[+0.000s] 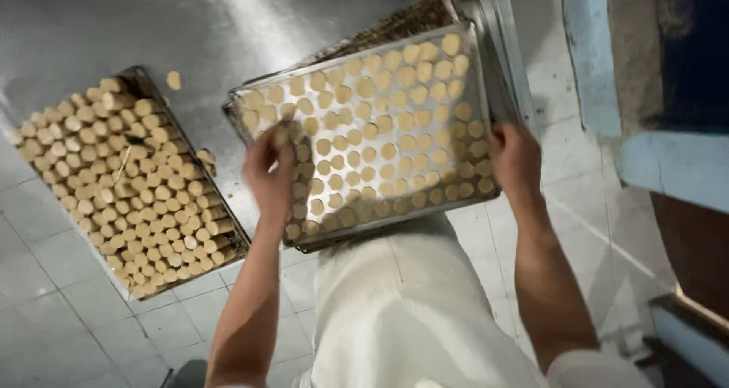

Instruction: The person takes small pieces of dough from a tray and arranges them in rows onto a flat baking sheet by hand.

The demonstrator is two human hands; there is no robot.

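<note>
A metal baking tray (250,98) covered with rows of several small round pale dough discs (383,130) sits tilted on top of a stack of other trays at the edge of a steel table. My left hand (269,177) grips the tray's near left side, fingers resting over the discs. My right hand (515,160) holds the tray's right edge. Both forearms reach up from below, over my white apron (410,312).
At the left, a second tray (140,75) is piled with several short dough cylinders (129,183); one loose disc (174,80) lies on the steel table (91,23) beside it. Tiled floor lies below, and a blue-framed wall opening (668,160) stands at the right.
</note>
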